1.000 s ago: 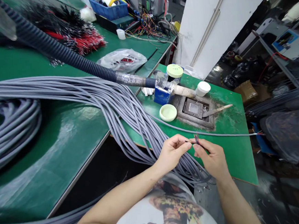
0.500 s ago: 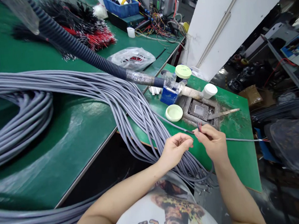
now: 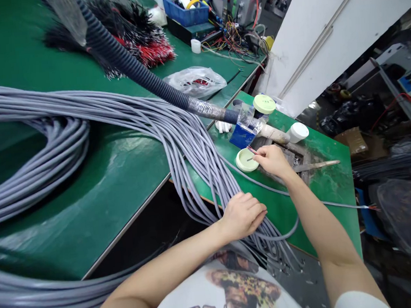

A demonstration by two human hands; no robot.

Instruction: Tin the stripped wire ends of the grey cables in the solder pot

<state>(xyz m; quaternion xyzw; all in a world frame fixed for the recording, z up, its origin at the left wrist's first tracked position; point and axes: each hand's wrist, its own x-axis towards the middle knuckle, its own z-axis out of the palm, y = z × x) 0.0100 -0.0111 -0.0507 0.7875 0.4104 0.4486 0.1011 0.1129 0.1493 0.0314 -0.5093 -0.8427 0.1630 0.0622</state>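
- Thin wires (image 3: 250, 149) are being pinched in the right hand (image 3: 273, 160), protruding past its fingertips above the pale dish (image 3: 241, 163).
- The left hand (image 3: 243, 216) is being held curled over grey cables (image 3: 191, 148); contents cannot be told.

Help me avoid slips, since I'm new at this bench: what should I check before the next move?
1. Wires in the grip of the right hand: ok, pinched at the fingertips.
2. Right hand at the pale green dish: ok, reaching over its edge.
3. Wires touching the dish: cannot tell.
4. Left hand empty: cannot tell, curled over the gray cable bundle.
5. Right forearm clear of the single gray cable: not ok, crossing over it in view.
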